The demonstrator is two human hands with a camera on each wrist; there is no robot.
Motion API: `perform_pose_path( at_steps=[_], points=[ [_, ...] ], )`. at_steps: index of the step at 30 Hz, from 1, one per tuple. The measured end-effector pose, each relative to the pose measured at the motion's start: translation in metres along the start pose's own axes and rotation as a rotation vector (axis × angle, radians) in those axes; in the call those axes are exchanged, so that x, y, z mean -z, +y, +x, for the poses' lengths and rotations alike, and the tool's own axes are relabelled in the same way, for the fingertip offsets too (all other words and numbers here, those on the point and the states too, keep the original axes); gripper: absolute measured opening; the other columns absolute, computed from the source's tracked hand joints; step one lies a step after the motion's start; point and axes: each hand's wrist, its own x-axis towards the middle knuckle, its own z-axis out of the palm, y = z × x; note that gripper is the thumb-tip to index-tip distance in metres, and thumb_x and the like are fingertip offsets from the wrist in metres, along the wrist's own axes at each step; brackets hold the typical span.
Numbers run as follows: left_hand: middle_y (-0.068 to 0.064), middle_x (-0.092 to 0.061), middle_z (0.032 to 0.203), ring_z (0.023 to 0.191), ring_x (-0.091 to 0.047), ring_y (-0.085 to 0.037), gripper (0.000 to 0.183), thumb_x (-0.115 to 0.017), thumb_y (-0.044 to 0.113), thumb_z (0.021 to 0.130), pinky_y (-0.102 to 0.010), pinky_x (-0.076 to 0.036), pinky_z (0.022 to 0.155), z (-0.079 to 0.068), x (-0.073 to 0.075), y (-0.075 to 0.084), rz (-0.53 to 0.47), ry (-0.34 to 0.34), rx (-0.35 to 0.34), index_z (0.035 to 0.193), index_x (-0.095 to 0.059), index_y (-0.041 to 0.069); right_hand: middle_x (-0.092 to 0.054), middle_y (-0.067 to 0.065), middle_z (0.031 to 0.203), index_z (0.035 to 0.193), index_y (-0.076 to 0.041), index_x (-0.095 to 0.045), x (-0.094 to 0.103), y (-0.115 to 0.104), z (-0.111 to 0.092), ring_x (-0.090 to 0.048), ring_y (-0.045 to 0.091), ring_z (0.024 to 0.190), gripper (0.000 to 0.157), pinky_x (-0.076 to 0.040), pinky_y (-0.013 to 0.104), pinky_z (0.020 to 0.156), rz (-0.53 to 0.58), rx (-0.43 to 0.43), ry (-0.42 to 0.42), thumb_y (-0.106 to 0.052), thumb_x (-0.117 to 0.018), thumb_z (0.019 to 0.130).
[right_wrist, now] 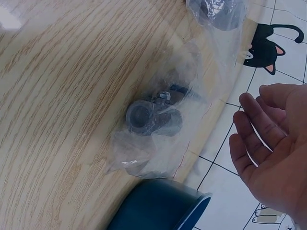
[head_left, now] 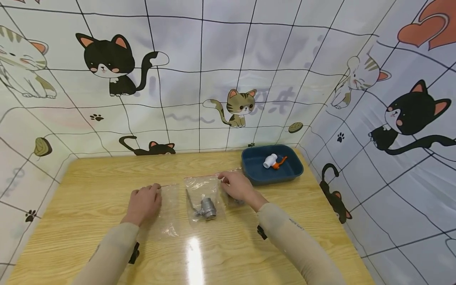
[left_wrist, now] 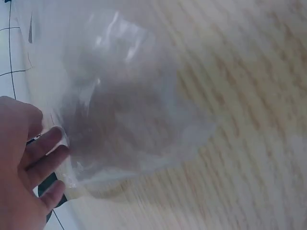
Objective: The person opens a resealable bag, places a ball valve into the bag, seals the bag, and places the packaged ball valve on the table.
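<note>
My left hand [head_left: 144,204] pinches the upper edge of a flat clear plastic bag [head_left: 169,215], with no item visible in it. In the left wrist view, curled fingers [left_wrist: 45,143] meet the edge of the blurred bag. Right of it lies a second clear bag holding a silver metal valve [head_left: 208,209] with a long lever. My right hand [head_left: 238,186] is over a third bag; in the right wrist view its fingers hang loosely bent with nothing between them. Inside that bag is a dark grey pipe valve [right_wrist: 153,117], mostly hidden by the hand in the head view.
A dark blue plastic basin [head_left: 272,180] stands at the back right, close to the third bag. Within it lies a white valve [head_left: 270,161] with an orange handle. The wooden table [head_left: 89,174] meets a cat-print curtain [head_left: 185,87] along its back and sides.
</note>
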Motion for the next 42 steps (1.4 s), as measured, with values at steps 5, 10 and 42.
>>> perform_pose_path(
  at_steps=[5, 10, 42],
  points=[
    [-0.025, -0.046, 0.143, 0.135, -0.037, -0.046, 0.047, -0.049, 0.02, 0.097, -0.071, -0.028, 0.102, 0.002, 0.001, -0.001, -0.003, 0.006, 0.018, 0.14, -0.043, 0.004, -0.072, 0.004, 0.108, 0.127, -0.013, -0.062, -0.002, 0.0, 0.0, -0.067, 0.018, 0.096, 0.03, -0.053, 0.036, 0.082, -0.008, 0.027, -0.001, -0.02, -0.055, 0.099],
    [-0.029, -0.036, 0.147, 0.14, -0.025, -0.05, 0.06, -0.053, 0.028, 0.093, -0.075, -0.018, 0.104, 0.002, 0.008, 0.0, -0.011, -0.12, 0.092, 0.145, -0.038, 0.001, -0.072, 0.003, 0.109, 0.126, -0.013, -0.063, -0.004, 0.001, 0.001, -0.068, 0.017, 0.098, 0.03, -0.054, 0.035, 0.083, -0.013, 0.04, 0.008, -0.023, -0.055, 0.099],
    [-0.014, -0.054, 0.091, 0.073, -0.051, -0.023, 0.017, -0.062, 0.018, 0.089, -0.037, -0.045, 0.059, -0.003, 0.025, -0.014, -0.097, -0.285, 0.122, 0.098, -0.057, 0.004, -0.072, 0.001, 0.105, 0.123, -0.015, -0.064, -0.011, 0.002, 0.001, -0.067, 0.017, 0.095, 0.027, -0.053, 0.037, 0.084, -0.04, 0.074, 0.017, -0.022, -0.057, 0.098]
  ],
)
